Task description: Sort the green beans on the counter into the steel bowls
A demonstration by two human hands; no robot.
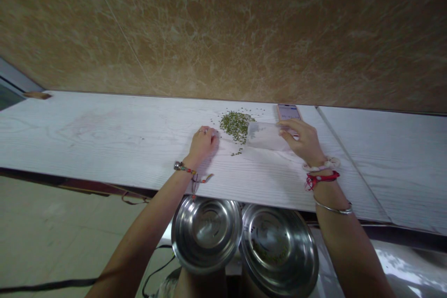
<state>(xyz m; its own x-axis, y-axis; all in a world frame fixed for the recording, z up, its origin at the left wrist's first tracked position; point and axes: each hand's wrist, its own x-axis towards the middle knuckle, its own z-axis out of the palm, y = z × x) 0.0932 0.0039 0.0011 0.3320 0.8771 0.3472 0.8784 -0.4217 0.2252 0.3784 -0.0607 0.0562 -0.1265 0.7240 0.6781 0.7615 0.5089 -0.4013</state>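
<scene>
A small pile of green beans (236, 124) lies on the white wood-grain tabletop (104, 130). My left hand (203, 143) rests on the table just left of the pile, fingers curled in a pinch at the beans' edge; what it pinches is too small to see. My right hand (304, 140) holds a clear plastic bag (264, 136) lying flat to the right of the pile, with its mouth toward the beans.
A phone (288, 111) with a lit screen lies behind the bag. Two steel bowls sit below the table's near edge: the left bowl (206, 233) looks empty, the right bowl (279, 247) holds some green beans. A brown marbled wall rises behind the table.
</scene>
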